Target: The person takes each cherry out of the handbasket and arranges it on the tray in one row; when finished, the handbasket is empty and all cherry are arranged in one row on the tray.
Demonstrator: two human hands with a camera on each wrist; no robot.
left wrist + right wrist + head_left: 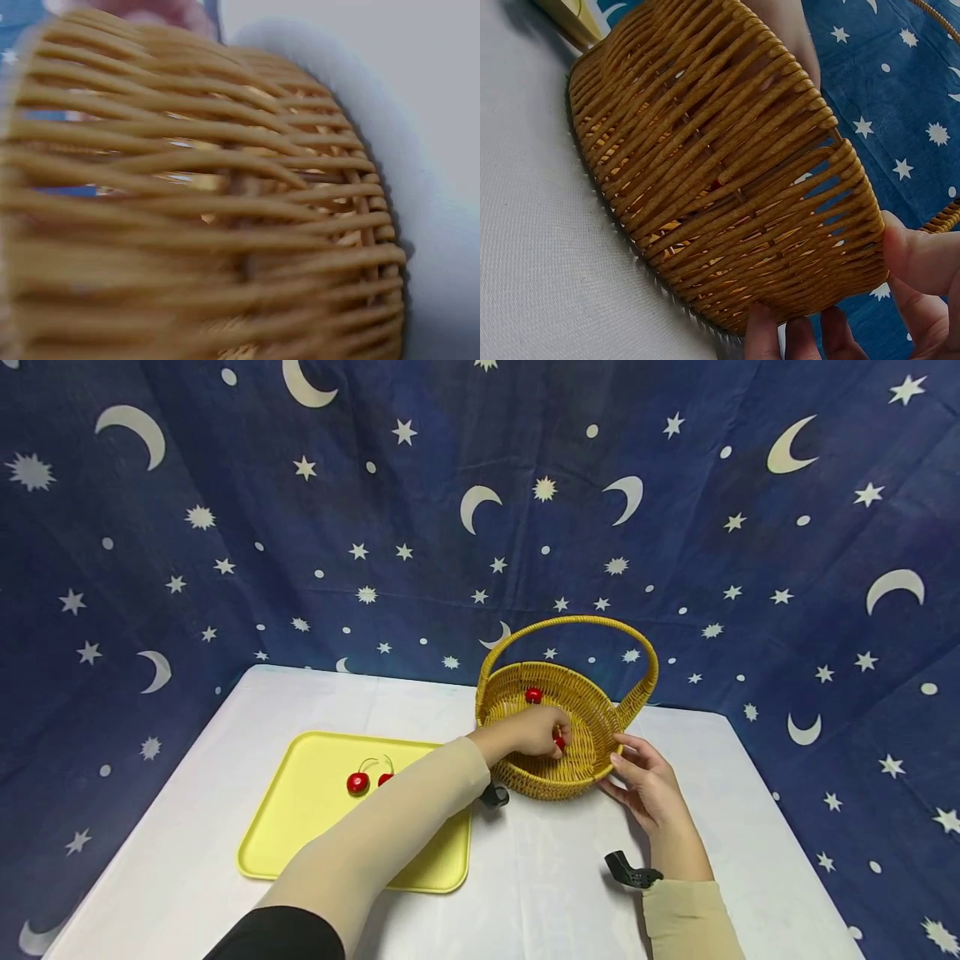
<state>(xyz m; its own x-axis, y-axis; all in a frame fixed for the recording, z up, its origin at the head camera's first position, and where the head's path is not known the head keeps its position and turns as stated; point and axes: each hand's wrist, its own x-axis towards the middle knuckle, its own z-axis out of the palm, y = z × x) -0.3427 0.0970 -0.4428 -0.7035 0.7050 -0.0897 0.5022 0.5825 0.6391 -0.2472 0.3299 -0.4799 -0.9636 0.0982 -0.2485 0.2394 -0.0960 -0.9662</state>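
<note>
1. Golden wicker takes centre stage: the basket (517, 781) sits toward the back of the table (540, 877), its tall handle (567, 620) arching overhead.
2. Inside that basket, the left hand (536, 731) dips over the rim, fingers curled, and pinches a red cherry (559, 742) between thumb and fingers, low above the woven floor!
3. Over on the other side, the right hand (648, 783) grips the basket's edge; the right wrist view has the thumb at the rim and the fingers against the outer wall.
4. Another red cherry (533, 695) lies in the basket, near its far wall, just beyond the left hand.
5. Left of the basket we have the yellow tray (288, 835), carrying two stemmed cherries (357, 783), one partly hidden by the left sleeve (397, 827) crossing above.
6. Left wrist camera? Woven wall fills most of it, partly blurred, so the pinch cannot be judged from there.
7. Behind everything hangs a blue cloth (420, 510), scattered with pale moons and stars.
</note>
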